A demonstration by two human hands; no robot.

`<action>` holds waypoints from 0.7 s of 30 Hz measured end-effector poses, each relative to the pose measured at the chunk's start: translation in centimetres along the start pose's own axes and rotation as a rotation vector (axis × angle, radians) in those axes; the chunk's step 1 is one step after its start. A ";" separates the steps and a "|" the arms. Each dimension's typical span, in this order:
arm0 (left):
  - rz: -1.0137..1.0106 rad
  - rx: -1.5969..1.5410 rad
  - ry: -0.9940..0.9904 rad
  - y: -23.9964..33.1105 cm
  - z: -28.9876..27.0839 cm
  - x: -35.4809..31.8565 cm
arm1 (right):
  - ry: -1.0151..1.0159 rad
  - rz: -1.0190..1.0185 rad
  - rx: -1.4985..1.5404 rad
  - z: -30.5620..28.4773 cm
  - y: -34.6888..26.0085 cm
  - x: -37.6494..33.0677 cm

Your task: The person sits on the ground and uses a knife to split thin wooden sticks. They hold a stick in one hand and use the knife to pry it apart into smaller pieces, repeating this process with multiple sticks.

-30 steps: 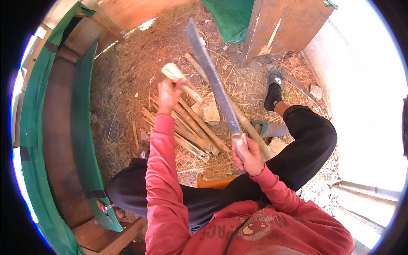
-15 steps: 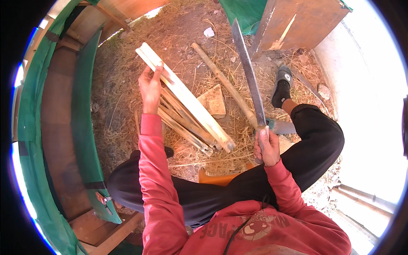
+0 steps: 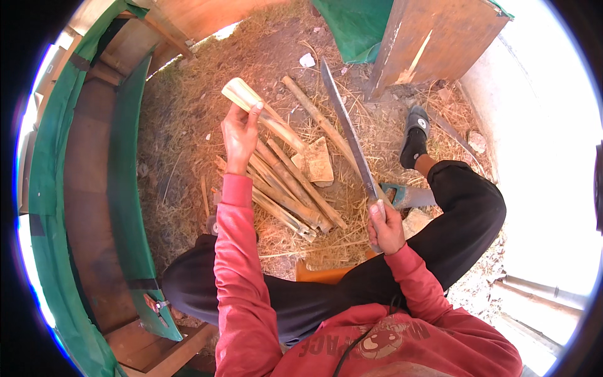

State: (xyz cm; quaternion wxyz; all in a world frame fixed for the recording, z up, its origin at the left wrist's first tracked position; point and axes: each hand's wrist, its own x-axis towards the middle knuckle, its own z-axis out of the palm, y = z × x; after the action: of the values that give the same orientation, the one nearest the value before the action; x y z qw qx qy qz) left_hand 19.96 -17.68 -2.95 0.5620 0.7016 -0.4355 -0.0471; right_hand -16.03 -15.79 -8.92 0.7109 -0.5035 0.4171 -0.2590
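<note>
My left hand (image 3: 239, 139) pinches a split piece of bamboo (image 3: 281, 127) near its upper end. Its pale far end tips up, and the lower end reaches the small wooden block (image 3: 320, 162) on the ground. In my right hand (image 3: 385, 227) is the handle of a machete (image 3: 349, 122), the long dark blade slanting up and away to the left. Below the held piece lies a loose pile of split bamboo (image 3: 286, 188). The blade is apart from the held bamboo.
A bamboo pole (image 3: 314, 108) lies beyond the block. By my right leg rests a handsaw (image 3: 414, 196) with a teal handle. Dry straw covers the ground. A green-edged wooden structure (image 3: 129, 163) stands left, a brown wooden panel (image 3: 433, 47) far right, beside a pale wall (image 3: 534, 125).
The bamboo in my left hand has turned over, and its lower end has shifted from over the pile to the block. The machete tip has swung left and lower.
</note>
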 end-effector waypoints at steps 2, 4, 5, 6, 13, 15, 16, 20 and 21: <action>-0.001 -0.014 0.007 -2.0 1.2 0.4 | 0.019 -0.085 -0.086 -0.1 0.6 0.2; -0.065 0.010 -0.058 -5.7 2.8 0.0 | 0.036 -0.187 -0.264 0.1 0.4 0.3; -0.099 0.027 -0.088 -6.7 2.9 -0.3 | 0.039 -0.237 -0.352 0.6 0.2 0.3; -0.094 0.173 -0.088 -6.4 3.4 -0.4 | 0.032 -0.258 -0.374 1.2 -0.7 0.3; 0.004 0.418 -0.071 -7.1 5.0 0.4 | 0.015 -0.438 -0.466 6.7 -6.7 0.9; 0.038 0.378 -0.100 -7.7 5.1 -0.1 | 0.026 -0.425 -0.442 7.6 -6.7 1.6; 0.054 0.359 -0.113 -8.1 4.9 -0.4 | 0.030 -0.417 -0.431 7.8 -6.6 1.8; 0.047 0.395 -0.113 -8.8 3.6 0.2 | -0.005 -0.319 -0.451 7.0 -5.6 2.4; 0.030 0.368 -0.106 -8.8 3.4 0.1 | -0.018 -0.289 -0.417 6.9 -5.2 2.5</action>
State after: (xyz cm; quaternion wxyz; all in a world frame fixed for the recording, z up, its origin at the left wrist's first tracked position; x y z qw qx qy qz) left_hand 23.09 -20.39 -11.43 0.4008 0.7827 -0.4762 0.0047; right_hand -8.60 -16.17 -3.93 0.5508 -0.6961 0.3790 -0.2618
